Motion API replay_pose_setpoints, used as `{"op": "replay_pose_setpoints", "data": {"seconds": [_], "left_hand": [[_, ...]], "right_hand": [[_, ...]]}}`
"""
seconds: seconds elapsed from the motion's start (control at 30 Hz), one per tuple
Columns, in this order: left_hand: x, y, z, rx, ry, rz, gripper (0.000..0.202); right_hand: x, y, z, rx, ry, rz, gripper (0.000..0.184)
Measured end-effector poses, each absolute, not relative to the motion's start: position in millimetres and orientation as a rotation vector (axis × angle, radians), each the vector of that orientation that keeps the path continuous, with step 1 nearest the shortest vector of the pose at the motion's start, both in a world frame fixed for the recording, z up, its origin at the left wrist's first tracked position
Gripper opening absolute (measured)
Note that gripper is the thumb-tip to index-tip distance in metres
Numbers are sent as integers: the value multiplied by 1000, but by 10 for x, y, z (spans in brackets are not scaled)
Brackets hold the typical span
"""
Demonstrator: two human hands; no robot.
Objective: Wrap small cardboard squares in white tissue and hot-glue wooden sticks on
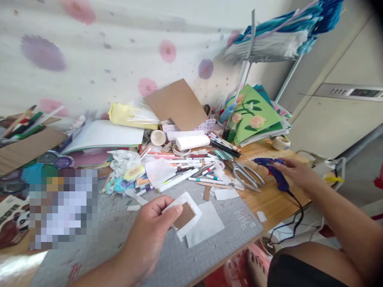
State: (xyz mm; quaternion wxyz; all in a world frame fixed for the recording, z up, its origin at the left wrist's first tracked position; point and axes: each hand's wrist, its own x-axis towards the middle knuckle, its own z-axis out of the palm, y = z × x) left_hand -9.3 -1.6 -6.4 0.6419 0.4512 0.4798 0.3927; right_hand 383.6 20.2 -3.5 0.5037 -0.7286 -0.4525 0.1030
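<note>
My left hand [149, 233] is closed on a small white paper frame with a brown cardboard square [184, 215] in its middle, held just above the grey cutting mat [227, 235]. Off to the right, my right hand [295, 173] rests on a blue glue gun [273, 169] lying on the wooden table, fingers curled over its handle. The gun's black cord [295, 223] trails over the table's edge. A white paper sheet [206, 225] lies on the mat under the frame.
Grey-handled scissors [247, 175] lie left of the glue gun. Several pens and markers [191, 167], paper scraps, a white roll [193, 142], a brown cardboard sheet [176, 103], a green flower card [254, 113] and a tape roll [281, 142] crowd the table. My bare foot [254, 267] shows below the edge.
</note>
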Motion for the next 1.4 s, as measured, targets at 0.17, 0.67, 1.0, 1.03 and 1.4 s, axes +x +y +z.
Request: {"op": "replay_pose_setpoints", "data": {"seconds": [0.17, 0.67, 1.0, 1.03, 1.4], "left_hand": [[-102, -51, -74, 1085, 1077, 847, 24], [-90, -20, 89, 1466, 1257, 598, 18], [-89, -24, 84, 1501, 1262, 578, 17], [-86, -25, 86, 1512, 1267, 587, 18], [-92, -79, 96, 1675, 1334, 672, 18]], "right_hand": [[3128, -94, 299, -1356, -978, 371, 12], [1758, -81, 243, -1302, -1513, 1432, 13], [1702, -108, 170, -1380, -1632, 1291, 15], [1696, -121, 174, -1393, -1644, 1257, 15], [1593, -224, 151, -1433, -1777, 876, 14]]}}
